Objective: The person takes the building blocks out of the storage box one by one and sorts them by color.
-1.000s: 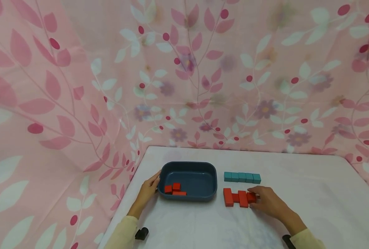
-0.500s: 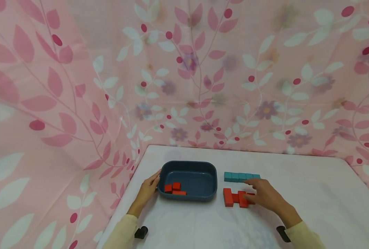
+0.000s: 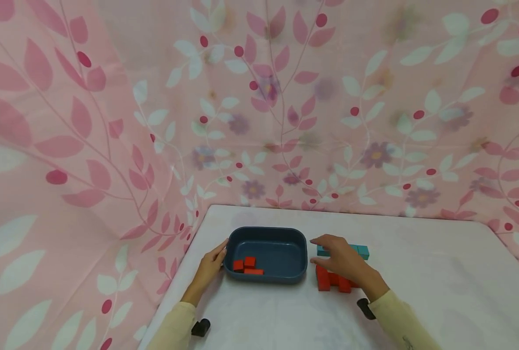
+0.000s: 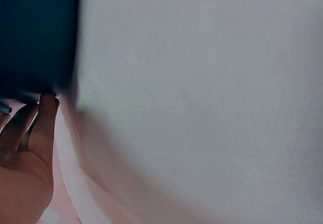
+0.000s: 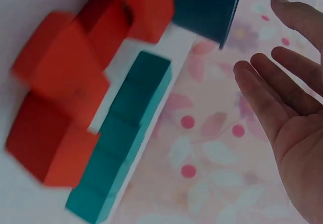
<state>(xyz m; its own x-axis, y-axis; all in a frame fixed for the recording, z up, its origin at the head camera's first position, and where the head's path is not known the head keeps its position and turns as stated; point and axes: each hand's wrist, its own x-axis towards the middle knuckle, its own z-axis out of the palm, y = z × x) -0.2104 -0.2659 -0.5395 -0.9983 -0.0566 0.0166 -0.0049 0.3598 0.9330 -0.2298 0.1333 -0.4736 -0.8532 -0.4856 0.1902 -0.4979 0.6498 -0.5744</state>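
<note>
A dark blue tray (image 3: 281, 249) sits on the white table and holds a few red blocks (image 3: 247, 265) at its left end. My left hand (image 3: 211, 265) rests with straight fingers against the tray's left wall; in the left wrist view its fingertips (image 4: 46, 114) touch the tray (image 4: 35, 37). My right hand (image 3: 340, 257) hovers open over a cluster of red blocks (image 3: 331, 282) and a row of teal blocks (image 3: 363, 251) just right of the tray. In the right wrist view the palm (image 5: 292, 118) is empty, above the red blocks (image 5: 65, 108) and teal row (image 5: 126, 143).
A pink floral curtain (image 3: 259, 107) hangs close behind and to the left of the table (image 3: 438, 291). The table's left edge runs just beside my left arm. Black wrist mounts (image 3: 200, 327) sit on both sleeves.
My right hand lifted off the rightmost red block and moved left, now over the blocks near the tray's right rim. The left hand and tray stayed put.
</note>
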